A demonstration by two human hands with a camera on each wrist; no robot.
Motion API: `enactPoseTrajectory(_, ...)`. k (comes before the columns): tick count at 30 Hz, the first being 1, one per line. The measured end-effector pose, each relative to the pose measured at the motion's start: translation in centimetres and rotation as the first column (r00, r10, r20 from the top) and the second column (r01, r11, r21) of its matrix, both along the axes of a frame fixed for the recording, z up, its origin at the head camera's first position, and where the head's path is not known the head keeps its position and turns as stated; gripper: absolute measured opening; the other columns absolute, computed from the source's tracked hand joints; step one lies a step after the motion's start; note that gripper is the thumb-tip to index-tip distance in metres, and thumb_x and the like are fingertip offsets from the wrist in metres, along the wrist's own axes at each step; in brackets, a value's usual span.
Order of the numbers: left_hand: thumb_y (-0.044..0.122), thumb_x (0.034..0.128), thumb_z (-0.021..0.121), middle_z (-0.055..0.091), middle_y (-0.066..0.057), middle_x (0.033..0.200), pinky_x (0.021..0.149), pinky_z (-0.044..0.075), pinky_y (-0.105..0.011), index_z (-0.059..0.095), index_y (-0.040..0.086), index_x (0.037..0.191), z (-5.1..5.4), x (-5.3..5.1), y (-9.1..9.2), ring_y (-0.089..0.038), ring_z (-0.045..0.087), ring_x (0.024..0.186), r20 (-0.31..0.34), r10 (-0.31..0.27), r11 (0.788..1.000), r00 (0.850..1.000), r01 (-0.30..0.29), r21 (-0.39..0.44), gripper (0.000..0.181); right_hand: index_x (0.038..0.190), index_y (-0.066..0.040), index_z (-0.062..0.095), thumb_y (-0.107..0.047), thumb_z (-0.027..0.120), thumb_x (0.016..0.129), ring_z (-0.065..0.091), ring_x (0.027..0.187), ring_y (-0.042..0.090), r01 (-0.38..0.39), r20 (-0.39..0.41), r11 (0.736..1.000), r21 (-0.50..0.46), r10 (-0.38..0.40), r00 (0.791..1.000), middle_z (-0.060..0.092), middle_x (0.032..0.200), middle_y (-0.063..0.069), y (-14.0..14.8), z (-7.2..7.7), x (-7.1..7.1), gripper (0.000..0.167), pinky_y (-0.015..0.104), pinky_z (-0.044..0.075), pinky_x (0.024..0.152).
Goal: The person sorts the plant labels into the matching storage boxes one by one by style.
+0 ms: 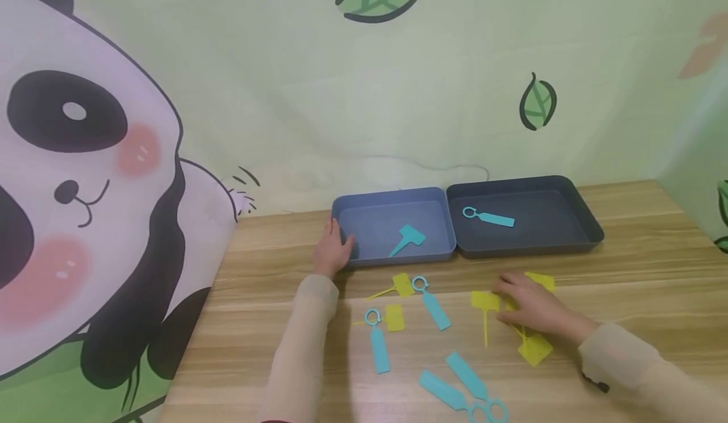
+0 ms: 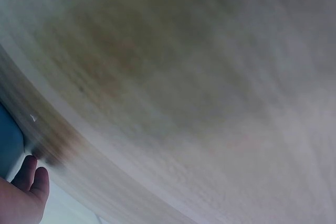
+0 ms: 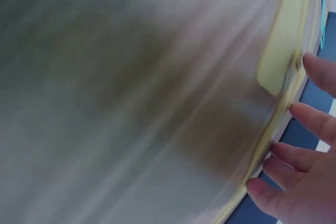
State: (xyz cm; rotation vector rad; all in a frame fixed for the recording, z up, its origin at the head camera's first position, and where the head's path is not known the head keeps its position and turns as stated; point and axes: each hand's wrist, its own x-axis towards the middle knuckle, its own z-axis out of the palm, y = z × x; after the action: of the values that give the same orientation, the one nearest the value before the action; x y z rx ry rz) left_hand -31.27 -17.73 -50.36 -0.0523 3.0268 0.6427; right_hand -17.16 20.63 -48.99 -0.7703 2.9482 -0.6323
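My left hand (image 1: pixel 332 250) rests at the left front corner of a blue tray (image 1: pixel 392 260), thumb by the front wall and fingers along the side. The left wrist view shows two fingers (image 2: pixel 39 182) beside the tray. My right hand (image 1: pixel 531 303) is spread low over several yellow T-shaped plant labels, fingertips at the table. One yellow label (image 1: pixel 485 301) lies to its left, another (image 1: pixel 534 349) in front, and part of a third (image 1: pixel 540 281) shows behind. In the right wrist view, separated fingers (image 3: pixel 315 121) reach toward a yellow label (image 3: pixel 281 45).
A turquoise T-shaped label (image 1: pixel 411 236) lies in the blue tray. The dark tray (image 1: pixel 529 250) beside it holds a turquoise ring tag (image 1: pixel 495 219). More turquoise ring tags (image 1: pixel 436 311) and yellow labels (image 1: pixel 394 317) lie on the wooden table (image 1: pixel 256 296).
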Motion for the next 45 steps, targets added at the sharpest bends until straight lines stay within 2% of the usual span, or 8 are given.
enactPoseTrajectory(6, 0.043, 0.0896, 0.037, 0.001, -0.006, 0.15, 0.105, 0.028, -0.041, 0.013, 0.003, 0.142, 0.0, 0.1, -0.1, -0.028, 0.025, 0.132, 0.016, 0.004, 1.0, 1.0, -0.004, -0.001, 0.07, 0.102, 0.0, 0.063, -0.019, 0.069, 0.072, 0.045, 0.11, 0.043, -0.01, -0.059, 1.0, 0.006, 0.01, 0.998, 0.05, 0.12, 0.028, -0.6, -0.4, -0.1, 0.036, 0.053, 0.039, 0.09)
enactPoseTrajectory(12, 0.043, 0.0895, 0.036, 0.002, -0.007, 0.15, 0.105, 0.027, -0.041, 0.013, 0.003, 0.141, 0.0, -0.1, -0.1, -0.029, 0.025, 0.132, 0.009, 0.0, 1.0, 1.0, 0.0, -0.005, 0.07, 0.096, 0.0, 0.065, -0.016, 0.07, 0.071, 0.048, 0.107, 0.043, -0.007, -0.073, 1.0, 0.024, 0.009, 0.997, 0.052, 0.116, 0.027, -1.0, -0.4, -0.5, 0.03, 0.052, 0.04, 0.089)
enactPoseTrajectory(23, 0.043, 0.0894, 0.037, 0.006, -0.008, 0.15, 0.104, 0.03, -0.041, 0.015, 0.002, 0.141, 0.1, -0.1, -0.1, -0.031, 0.031, 0.129, -0.004, -0.001, 1.0, 1.0, 0.001, -0.016, 0.07, 0.089, -0.001, 0.064, -0.01, 0.069, 0.067, 0.043, 0.111, 0.047, 0.046, 0.056, 0.999, 0.027, -0.047, 0.997, 0.047, 0.12, 0.032, -1.6, 0.2, -1.4, 0.024, 0.055, 0.035, 0.092)
enactPoseTrajectory(28, 0.043, 0.0894, 0.037, 0.005, -0.008, 0.15, 0.104, 0.029, -0.041, 0.014, 0.003, 0.141, 0.1, -0.2, -0.1, -0.031, 0.03, 0.129, 0.003, 0.005, 1.0, 1.0, -0.004, -0.008, 0.07, 0.085, -0.002, 0.061, -0.009, 0.07, 0.064, 0.041, 0.11, 0.048, 0.046, 0.077, 0.999, 0.024, -0.047, 0.996, 0.045, 0.12, 0.034, -1.8, 0.2, -1.9, 0.023, 0.056, 0.034, 0.093)
enactPoseTrajectory(32, 0.043, 0.0893, 0.037, 0.006, -0.007, 0.15, 0.104, 0.029, -0.041, 0.014, 0.003, 0.141, 0.1, -0.2, 0.0, -0.031, 0.03, 0.129, 0.002, 0.005, 1.0, 1.0, -0.005, -0.006, 0.07, 0.083, -0.006, 0.058, -0.01, 0.071, 0.062, 0.046, 0.104, 0.042, 0.056, 0.054, 0.998, 0.029, -0.057, 0.997, 0.051, 0.114, 0.026, -1.9, 0.4, -1.8, 0.025, 0.052, 0.039, 0.087)
enactPoseTrajectory(38, 0.042, 0.0894, 0.037, 0.006, -0.008, 0.15, 0.104, 0.029, -0.041, 0.014, 0.002, 0.141, 0.2, -0.1, 0.0, -0.03, 0.029, 0.13, 0.001, 0.001, 1.0, 1.0, -0.001, -0.011, 0.07, 0.084, -0.008, 0.057, -0.013, 0.072, 0.06, 0.047, 0.085, 0.026, 0.085, 0.041, 0.995, 0.054, -0.087, 0.995, 0.054, 0.094, 0.01, -2.0, 0.6, -1.7, 0.029, 0.041, 0.042, 0.073)
enactPoseTrajectory(40, 0.042, 0.0895, 0.037, 0.006, -0.009, 0.15, 0.104, 0.029, -0.04, 0.014, 0.002, 0.141, 0.2, 0.0, 0.0, -0.03, 0.028, 0.13, -0.001, -0.001, 1.0, 1.0, 0.001, -0.018, 0.069, 0.083, -0.009, 0.055, -0.011, 0.072, 0.06, 0.046, 0.078, 0.021, 0.083, 0.066, 0.996, 0.042, -0.086, 0.994, 0.053, 0.086, 0.005, -2.1, 0.6, -1.7, 0.028, 0.036, 0.042, 0.068)
enactPoseTrajectory(45, 0.041, 0.0894, 0.038, 0.007, -0.01, 0.15, 0.105, 0.028, -0.04, 0.015, 0.001, 0.141, 0.2, 0.1, 0.0, -0.029, 0.026, 0.131, -0.002, -0.005, 1.0, 1.0, 0.005, -0.02, 0.069, 0.076, -0.009, 0.049, -0.005, 0.069, 0.063, 0.041, 0.062, 0.013, 0.083, 0.176, 0.995, -0.056, -0.072, 0.982, 0.047, 0.068, -0.001, -2.0, 0.5, -1.8, 0.024, 0.024, 0.035, 0.055)
